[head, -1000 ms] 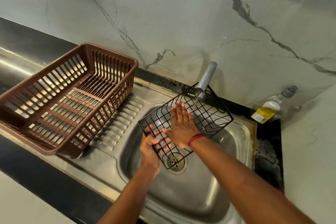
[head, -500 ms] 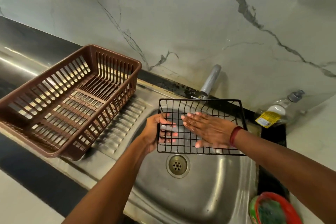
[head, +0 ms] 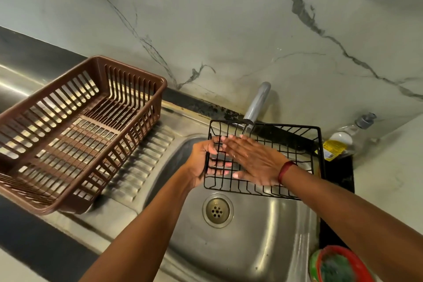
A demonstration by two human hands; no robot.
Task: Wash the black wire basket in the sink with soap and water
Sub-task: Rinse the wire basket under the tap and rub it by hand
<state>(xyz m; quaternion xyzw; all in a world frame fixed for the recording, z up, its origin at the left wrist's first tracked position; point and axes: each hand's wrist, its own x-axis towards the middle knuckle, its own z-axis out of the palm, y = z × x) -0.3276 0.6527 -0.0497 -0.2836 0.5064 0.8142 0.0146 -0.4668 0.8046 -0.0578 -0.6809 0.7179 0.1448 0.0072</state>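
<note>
The black wire basket (head: pixel 295 144) is held level over the steel sink (head: pixel 251 247), just under the grey tap (head: pixel 257 104), with a thin stream of water running onto it. My left hand (head: pixel 201 160) grips the basket's left edge, fingers curled through the wires. My right hand (head: pixel 254 160) lies flat inside the basket with straight, wet fingers pressed on the wire floor, pointing left. The drain (head: pixel 217 210) shows below the basket.
A brown plastic dish basket (head: pixel 75 130) stands on the ribbed draining board at the left. A clear soap bottle with a yellow label (head: pixel 341 142) lies at the back right. A red dish holding a green scrubber (head: pixel 336 265) sits at the sink's front right corner.
The basket turned from a diagonal tilt to level under the tap. My right hand swung from pointing up to pointing left and slid leftward across the wire floor.
</note>
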